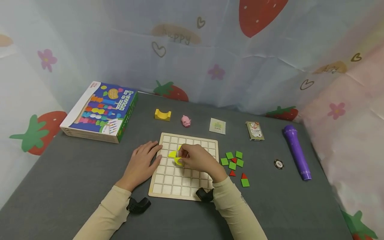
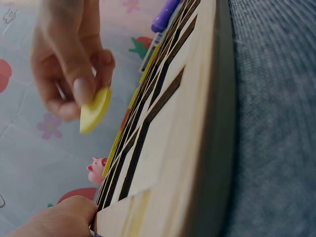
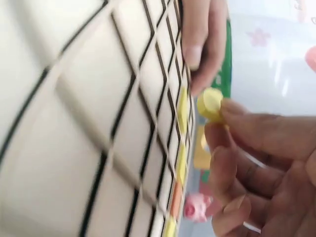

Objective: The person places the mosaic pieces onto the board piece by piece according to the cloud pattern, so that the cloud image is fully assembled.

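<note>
Evidently the yellow curved-edged tile (image 2: 93, 116) deserves the most care: it hangs just past the right thumb's tip, raised off the wooden grid board (image 1: 168, 180). The right hand (image 1: 199, 160) pinches it between thumb and index finger, the gap closed to the tile's own width, with part of the tile jutting free. That grip should serve well if kept light and near the edge; best to settle which way the curve faces before lowering, then seat it squarely within one cell's borders. Just left of those fingertips lies a yellow square tile (image 1: 172, 154), which a low knuckle could nudge. Farther left, the left hand (image 1: 141, 165) rests at the board's edge, fingers extended, gripping nothing; gentle pressure there would help prevent sliding. Green square tiles (image 1: 232, 165) and red triangular tiles (image 1: 232, 173) lie right of the pinching fingers, off the board; a pink pig figurine (image 1: 186, 121) stands beyond the fingertips.
</note>
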`<control>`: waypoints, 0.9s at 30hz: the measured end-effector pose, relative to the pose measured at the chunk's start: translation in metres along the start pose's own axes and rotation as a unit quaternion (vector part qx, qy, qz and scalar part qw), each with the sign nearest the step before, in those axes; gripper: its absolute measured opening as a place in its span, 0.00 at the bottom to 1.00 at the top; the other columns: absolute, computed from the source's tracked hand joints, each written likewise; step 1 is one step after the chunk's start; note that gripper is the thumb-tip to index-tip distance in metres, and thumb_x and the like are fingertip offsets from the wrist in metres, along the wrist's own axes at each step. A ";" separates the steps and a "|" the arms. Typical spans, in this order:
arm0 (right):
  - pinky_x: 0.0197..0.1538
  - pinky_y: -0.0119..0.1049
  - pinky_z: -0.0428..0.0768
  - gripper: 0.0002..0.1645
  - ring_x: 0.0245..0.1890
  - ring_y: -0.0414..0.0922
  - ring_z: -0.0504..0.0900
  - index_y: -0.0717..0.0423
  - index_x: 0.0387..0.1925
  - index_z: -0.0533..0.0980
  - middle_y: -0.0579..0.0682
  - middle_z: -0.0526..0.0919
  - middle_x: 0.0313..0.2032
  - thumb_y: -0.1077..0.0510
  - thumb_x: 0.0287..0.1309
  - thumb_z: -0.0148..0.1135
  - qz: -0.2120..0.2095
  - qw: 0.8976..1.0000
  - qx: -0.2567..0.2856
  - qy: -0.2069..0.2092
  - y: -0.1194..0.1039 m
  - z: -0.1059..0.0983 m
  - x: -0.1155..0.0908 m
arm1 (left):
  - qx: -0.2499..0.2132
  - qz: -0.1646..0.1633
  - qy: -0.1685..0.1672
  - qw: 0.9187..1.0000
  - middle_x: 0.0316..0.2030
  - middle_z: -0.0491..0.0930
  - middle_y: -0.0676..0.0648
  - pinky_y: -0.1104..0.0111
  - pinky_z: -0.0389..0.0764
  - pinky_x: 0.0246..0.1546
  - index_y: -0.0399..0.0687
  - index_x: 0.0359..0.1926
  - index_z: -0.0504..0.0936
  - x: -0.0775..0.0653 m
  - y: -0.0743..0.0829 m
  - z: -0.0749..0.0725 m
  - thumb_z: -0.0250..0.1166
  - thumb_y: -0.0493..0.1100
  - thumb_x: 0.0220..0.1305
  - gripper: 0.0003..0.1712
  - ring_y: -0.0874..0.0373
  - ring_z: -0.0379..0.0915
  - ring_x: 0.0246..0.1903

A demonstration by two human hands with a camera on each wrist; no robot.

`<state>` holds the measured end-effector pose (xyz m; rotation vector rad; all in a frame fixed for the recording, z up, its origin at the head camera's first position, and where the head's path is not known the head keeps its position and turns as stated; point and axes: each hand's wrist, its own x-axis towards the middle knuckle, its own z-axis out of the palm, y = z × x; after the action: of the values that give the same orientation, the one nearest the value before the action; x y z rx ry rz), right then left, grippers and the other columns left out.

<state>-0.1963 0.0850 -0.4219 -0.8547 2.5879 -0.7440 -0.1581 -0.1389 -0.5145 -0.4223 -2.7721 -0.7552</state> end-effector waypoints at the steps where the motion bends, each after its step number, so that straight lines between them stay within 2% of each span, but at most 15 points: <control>1: 0.33 0.31 0.74 0.04 0.28 0.39 0.75 0.54 0.33 0.76 0.44 0.79 0.29 0.61 0.59 0.65 0.004 1.000 0.003 0.001 -0.002 0.002 0.003 | 0.000 0.000 0.000 1.000 0.65 0.68 0.43 0.45 0.57 0.66 0.51 0.64 0.73 0.000 0.000 0.000 0.54 0.53 0.70 0.25 0.45 0.58 0.67; 8: 0.32 0.32 0.73 0.04 0.26 0.40 0.74 0.55 0.33 0.77 0.45 0.79 0.29 0.62 0.58 0.65 0.014 1.000 -0.008 0.004 -0.007 0.014 0.015 | -0.001 -0.001 -0.003 1.000 0.65 0.68 0.43 0.45 0.55 0.67 0.51 0.64 0.73 0.002 0.001 0.001 0.54 0.53 0.70 0.25 0.45 0.58 0.68; 16: 0.32 0.29 0.75 0.10 0.25 0.37 0.74 0.55 0.38 0.78 0.44 0.79 0.28 0.56 0.57 0.68 0.039 0.998 -0.037 -0.013 -0.006 0.020 0.013 | -0.004 0.001 0.000 1.000 0.65 0.68 0.43 0.45 0.56 0.66 0.50 0.63 0.73 0.001 0.001 0.001 0.55 0.52 0.70 0.25 0.45 0.59 0.67; 21: 0.33 0.28 0.76 0.13 0.27 0.38 0.75 0.56 0.41 0.78 0.45 0.80 0.29 0.57 0.55 0.69 0.028 0.999 -0.030 -0.012 -0.008 0.023 0.012 | -0.003 0.006 0.012 1.000 0.64 0.69 0.42 0.44 0.58 0.65 0.48 0.62 0.74 0.001 0.000 0.000 0.57 0.51 0.69 0.24 0.44 0.60 0.66; 27: 0.34 0.28 0.75 0.14 0.27 0.38 0.75 0.57 0.43 0.78 0.45 0.79 0.30 0.57 0.56 0.68 0.023 0.999 -0.027 -0.006 -0.011 0.027 0.013 | -0.003 0.007 0.008 1.000 0.64 0.69 0.42 0.44 0.57 0.66 0.49 0.63 0.74 0.000 -0.001 0.000 0.56 0.51 0.69 0.24 0.44 0.59 0.67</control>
<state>-0.1895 0.0597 -0.4393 -0.8093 2.6184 -0.6575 -0.1587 -0.1396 -0.5148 -0.4341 -2.7492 -0.7613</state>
